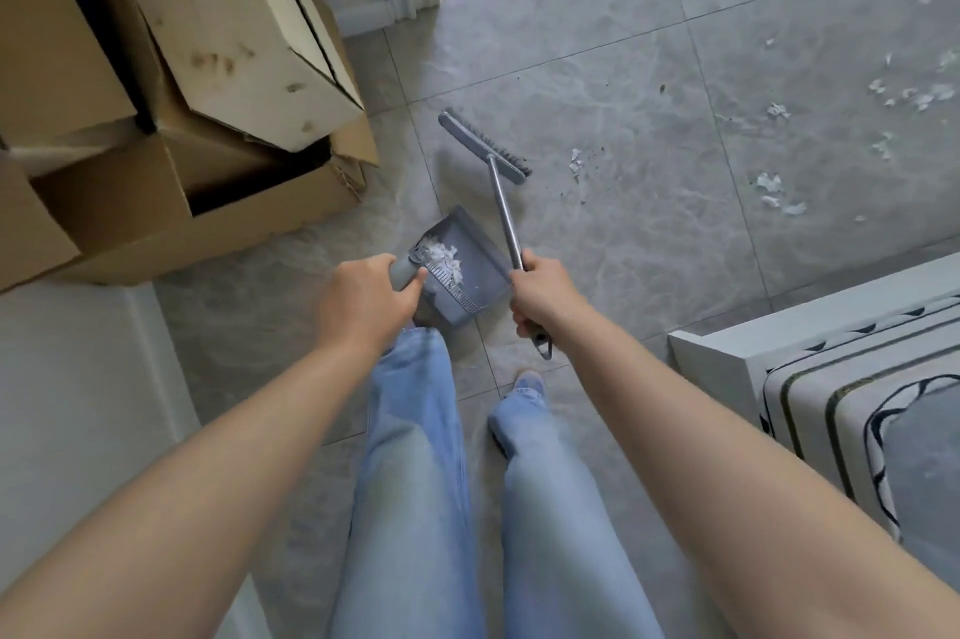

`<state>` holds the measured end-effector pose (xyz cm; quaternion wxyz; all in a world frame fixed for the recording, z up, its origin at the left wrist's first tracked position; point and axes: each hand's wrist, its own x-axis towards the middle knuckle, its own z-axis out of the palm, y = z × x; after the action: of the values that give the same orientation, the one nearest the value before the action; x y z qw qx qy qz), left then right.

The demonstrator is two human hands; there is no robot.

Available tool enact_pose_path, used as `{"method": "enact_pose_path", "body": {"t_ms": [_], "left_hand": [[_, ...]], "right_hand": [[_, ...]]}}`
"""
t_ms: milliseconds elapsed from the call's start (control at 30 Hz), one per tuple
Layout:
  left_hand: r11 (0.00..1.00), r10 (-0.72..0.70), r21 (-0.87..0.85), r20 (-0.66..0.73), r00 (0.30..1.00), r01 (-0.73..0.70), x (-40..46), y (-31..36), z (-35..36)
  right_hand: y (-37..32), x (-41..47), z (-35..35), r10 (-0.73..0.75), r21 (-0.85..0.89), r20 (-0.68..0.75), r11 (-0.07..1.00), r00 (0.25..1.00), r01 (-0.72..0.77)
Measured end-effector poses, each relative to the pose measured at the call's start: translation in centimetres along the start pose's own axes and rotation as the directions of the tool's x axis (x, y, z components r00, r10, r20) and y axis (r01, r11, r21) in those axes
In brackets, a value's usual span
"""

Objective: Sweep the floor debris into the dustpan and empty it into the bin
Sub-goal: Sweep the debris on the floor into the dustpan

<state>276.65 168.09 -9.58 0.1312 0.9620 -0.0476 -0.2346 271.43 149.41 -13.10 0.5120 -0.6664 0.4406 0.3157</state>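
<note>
Grey plastic dustpan point(457, 269) gripped in my left hand point(363, 298); right hand point(545, 295) grips the metal-handled broom point(488, 155), white paper scraps point(779, 194) probably nearer it, rightward.

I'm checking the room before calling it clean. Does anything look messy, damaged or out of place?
Yes. White paper scraps and dark crumbs still litter the tiles to the right of the broom head, though the dustpan already holds some. At left, the cardboard boxes look crushed, torn and stained.
</note>
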Motion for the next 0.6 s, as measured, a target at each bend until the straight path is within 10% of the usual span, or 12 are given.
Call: {"method": "enact_pose_path", "body": {"t_ms": [233, 600], "left_hand": [[0.998, 0.059, 0.037, -0.008, 0.998, -0.059, 5.5, -5.5, -4.9], [0.997, 0.074, 0.011, 0.056, 0.996, -0.074, 10.0, -8.2, -6.9]], "right_hand": [[-11.0, 5.2, 3.6, -0.138, -0.539, 0.020, 0.833, 0.990, 0.127], [-8.1, 5.2, 3.1, 0.102, -0.374, -0.116, 0.917, 0.988, -0.139]]}}
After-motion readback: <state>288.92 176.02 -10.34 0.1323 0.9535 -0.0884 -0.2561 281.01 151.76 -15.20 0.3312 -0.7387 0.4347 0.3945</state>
